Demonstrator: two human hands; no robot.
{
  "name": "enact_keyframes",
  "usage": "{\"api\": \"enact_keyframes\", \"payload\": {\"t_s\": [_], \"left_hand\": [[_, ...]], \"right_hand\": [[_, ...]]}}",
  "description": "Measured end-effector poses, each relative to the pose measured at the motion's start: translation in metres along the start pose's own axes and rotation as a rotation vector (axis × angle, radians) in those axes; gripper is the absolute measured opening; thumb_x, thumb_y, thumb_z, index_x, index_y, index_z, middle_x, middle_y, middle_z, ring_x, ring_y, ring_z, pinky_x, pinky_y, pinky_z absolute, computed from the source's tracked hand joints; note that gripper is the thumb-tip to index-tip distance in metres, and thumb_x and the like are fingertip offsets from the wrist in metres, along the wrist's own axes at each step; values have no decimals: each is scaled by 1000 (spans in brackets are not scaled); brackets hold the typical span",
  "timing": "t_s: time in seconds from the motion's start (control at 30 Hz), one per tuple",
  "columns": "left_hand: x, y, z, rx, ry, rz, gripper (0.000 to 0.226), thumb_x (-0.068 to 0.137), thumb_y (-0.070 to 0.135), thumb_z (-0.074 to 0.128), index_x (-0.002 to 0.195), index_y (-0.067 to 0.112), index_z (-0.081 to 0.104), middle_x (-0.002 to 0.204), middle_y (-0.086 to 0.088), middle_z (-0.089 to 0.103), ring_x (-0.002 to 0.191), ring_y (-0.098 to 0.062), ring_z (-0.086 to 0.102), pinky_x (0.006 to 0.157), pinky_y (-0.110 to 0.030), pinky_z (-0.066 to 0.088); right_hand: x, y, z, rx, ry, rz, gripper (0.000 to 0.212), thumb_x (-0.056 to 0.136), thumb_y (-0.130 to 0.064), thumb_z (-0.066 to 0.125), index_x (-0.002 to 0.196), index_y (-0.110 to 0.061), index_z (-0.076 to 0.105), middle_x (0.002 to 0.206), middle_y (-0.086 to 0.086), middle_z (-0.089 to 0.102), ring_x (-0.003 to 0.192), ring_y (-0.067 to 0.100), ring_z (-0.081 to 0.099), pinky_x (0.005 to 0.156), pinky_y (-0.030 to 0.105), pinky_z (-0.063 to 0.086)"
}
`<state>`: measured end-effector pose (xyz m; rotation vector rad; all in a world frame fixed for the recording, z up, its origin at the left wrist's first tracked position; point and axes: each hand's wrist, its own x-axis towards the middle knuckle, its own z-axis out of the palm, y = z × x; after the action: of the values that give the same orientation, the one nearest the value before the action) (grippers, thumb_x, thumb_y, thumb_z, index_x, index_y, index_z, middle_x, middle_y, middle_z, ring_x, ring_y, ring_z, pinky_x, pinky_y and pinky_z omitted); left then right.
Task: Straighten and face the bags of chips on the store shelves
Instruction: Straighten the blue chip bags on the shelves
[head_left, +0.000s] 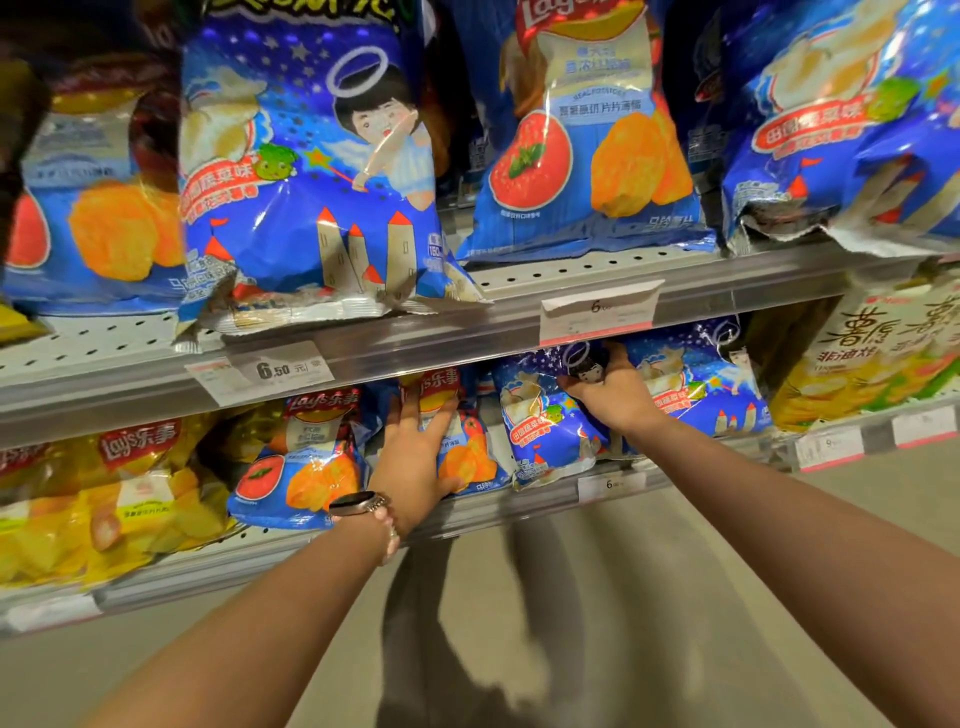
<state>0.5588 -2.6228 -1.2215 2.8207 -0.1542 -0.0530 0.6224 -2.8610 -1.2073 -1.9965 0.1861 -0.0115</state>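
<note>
Blue castle bag (545, 415) on the lower shelf (467, 514), leaning, pinched near its top by the right hand (615, 392). Beside it, tomato bag (462, 441) under the left hand (415, 447), fingers spread flat against its front. Light, puffy, slick and crackly, probably easy to crush; best taken by top seam or side edges. Bag backs, rear rows hidden; price tags (597, 312) blurred.

Chip bags (306, 171): glossy plastic film, crinkled, with bright glare streaks; crimped bottom seams silvery. Upper shelf (571, 270): matt pale metal, perforated with rows of small holes. Shelf-edge strip (441, 353): clear smooth plastic over paper price labels (283, 370). Wristwatch (358, 503): shiny metal case. Floor (597, 597): smooth, dull sheen.
</note>
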Motion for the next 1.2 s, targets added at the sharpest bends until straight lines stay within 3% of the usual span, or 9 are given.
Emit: {"api": "enact_keyframes", "payload": {"t_s": [0.27,0.37,0.57,0.7,0.8,0.9,1.0,1.13,1.2], "left_hand": [[11,-9,-4,-22,-111,23,102,79,26,76,151,38,6,159,-8,-16,147,-36,-4,114,-42,25],[11,-6,-7,35,-130,17,100,81,31,75,151,39,4,159,-9,-17,146,-38,-3,114,-45,28],[-12,2,-33,-31,33,95,100,70,51,77,150,29,21,153,-9,26,138,-31,28,107,-43,37],[-40,15,-72,-135,40,203,82,73,48,76,142,21,40,136,-3,51,122,-20,49,98,-33,43],[-65,25,-102,-208,18,254,52,77,45,73,121,20,60,102,6,64,94,-9,61,80,-27,48],[-85,35,-131,-288,104,322,37,74,47,61,97,19,66,72,13,60,68,-4,58,66,-27,47],[-97,47,-163,-357,225,409,38,75,50,53,91,18,65,71,10,63,67,-8,60,65,-31,50],[-89,60,-208,-183,618,586,27,84,32,53,94,10,64,79,0,65,75,-17,57,69,-32,44],[-76,60,-224,4,759,590,33,81,35,54,99,9,62,92,-8,62,88,-23,50,75,-36,39]], "right_hand": [[-5,-2,4,-164,-95,20,55,90,-26,63,136,-9,38,127,13,58,117,33,53,93,34,41],[-10,-6,5,-205,-38,-4,56,88,-29,64,135,-12,38,129,14,56,117,35,53,97,41,43],[-39,-27,2,-386,103,-214,44,90,-24,60,126,-5,45,117,22,52,100,40,55,76,33,42],[-71,-45,-4,-480,81,-311,35,91,-30,57,115,-5,55,113,15,56,102,33,55,83,38,46],[-99,-66,-17,-410,-38,-325,35,93,-29,56,122,-10,59,117,6,62,107,23,59,90,35,47],[-116,-91,-36,-291,-129,-366,21,92,-25,58,110,-16,65,95,-4,69,87,10,62,78,25,47],[-124,-118,-55,-176,-205,-431,11,91,-15,61,98,-20,67,79,-5,68,69,4,60,67,17,47],[-123,-157,-75,-110,-44,-631,24,88,-10,64,110,-22,61,99,-4,65,87,11,63,77,13,47],[-113,-173,-82,-243,115,-767,38,84,-18,65,121,-16,57,115,3,57,105,18,57,90,17,41]]}}
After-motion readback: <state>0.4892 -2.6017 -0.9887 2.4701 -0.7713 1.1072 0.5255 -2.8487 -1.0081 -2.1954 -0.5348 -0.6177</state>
